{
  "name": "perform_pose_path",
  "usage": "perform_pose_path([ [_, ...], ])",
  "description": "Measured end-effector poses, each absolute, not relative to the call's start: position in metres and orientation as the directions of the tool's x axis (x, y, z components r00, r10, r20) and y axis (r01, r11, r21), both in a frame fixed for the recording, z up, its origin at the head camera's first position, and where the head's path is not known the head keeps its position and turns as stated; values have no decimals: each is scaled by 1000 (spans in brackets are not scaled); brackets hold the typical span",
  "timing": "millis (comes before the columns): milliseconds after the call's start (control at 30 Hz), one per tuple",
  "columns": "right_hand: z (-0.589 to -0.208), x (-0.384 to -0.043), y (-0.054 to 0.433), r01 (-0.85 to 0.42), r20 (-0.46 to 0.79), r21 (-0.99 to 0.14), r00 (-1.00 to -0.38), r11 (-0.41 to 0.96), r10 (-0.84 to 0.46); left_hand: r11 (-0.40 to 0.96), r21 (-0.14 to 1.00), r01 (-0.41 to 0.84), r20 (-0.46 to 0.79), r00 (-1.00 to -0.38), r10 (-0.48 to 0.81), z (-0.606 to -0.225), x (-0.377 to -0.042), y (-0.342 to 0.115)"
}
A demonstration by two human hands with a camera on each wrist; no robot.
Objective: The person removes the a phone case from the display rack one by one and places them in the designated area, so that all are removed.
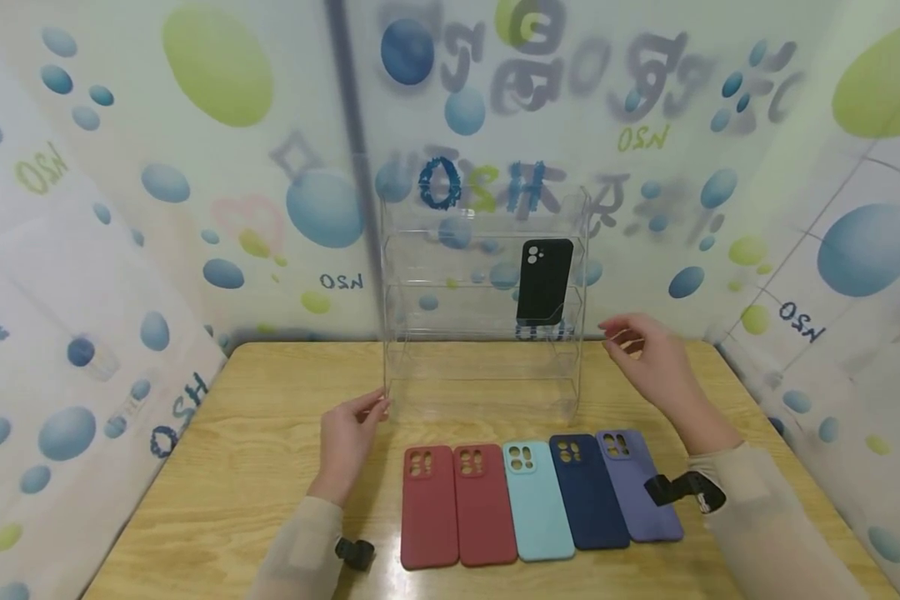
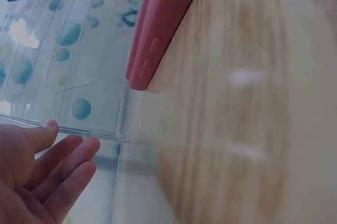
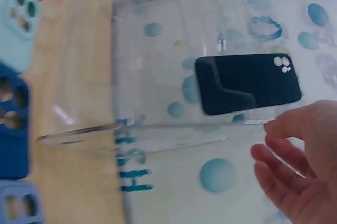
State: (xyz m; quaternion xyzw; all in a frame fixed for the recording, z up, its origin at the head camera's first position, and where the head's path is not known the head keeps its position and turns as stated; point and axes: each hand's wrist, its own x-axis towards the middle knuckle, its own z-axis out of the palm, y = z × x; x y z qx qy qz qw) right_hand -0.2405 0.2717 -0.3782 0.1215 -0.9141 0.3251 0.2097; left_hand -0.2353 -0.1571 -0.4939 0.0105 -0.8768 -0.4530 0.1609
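Observation:
A clear tiered display rack (image 1: 487, 392) stands at the back of the table, with a black phone case (image 1: 545, 282) leaning in one of its upper tiers on the right. My left hand (image 1: 348, 437) is at the rack's lower left side; its thumb tip meets the clear edge in the left wrist view, fingers extended just beyond. Off the rack's right side, my right hand (image 1: 656, 367) hangs raised with loosely bent fingers and nothing in them. In the right wrist view its thumb overlaps the side edge close to the black case (image 3: 253, 83).
In front of the rack lie two dark red phone cases (image 1: 429, 521) (image 1: 487, 517), a light blue one (image 1: 540, 508), a navy one (image 1: 592, 500) and a purple one (image 1: 637, 492). Behind the wooden table (image 1: 270, 500) hangs a patterned curtain (image 1: 270, 208).

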Motion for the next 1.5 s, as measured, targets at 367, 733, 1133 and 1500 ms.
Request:
perform_pose_path([
  [367, -343, -272, 250, -405, 567, -561, -823, 722, -20, 583, 805, 109, 246, -956, -161, -494, -236, -156],
  [733, -318, -308, 231, -412, 613, -478, -789, 776, -40, 597, 790, 139, 285, -946, -156, -493, -236, -159],
  [1133, -323, -314, 220, -434, 620, -486, -783, 759, -52, 595, 794, 129, 273, -949, -158, -492, -235, -157],
  [1500, -329, -308, 222, -493, 710, -521, -703, 697, 34, 595, 794, 127, 267, -952, -153, -492, -234, -157],
])
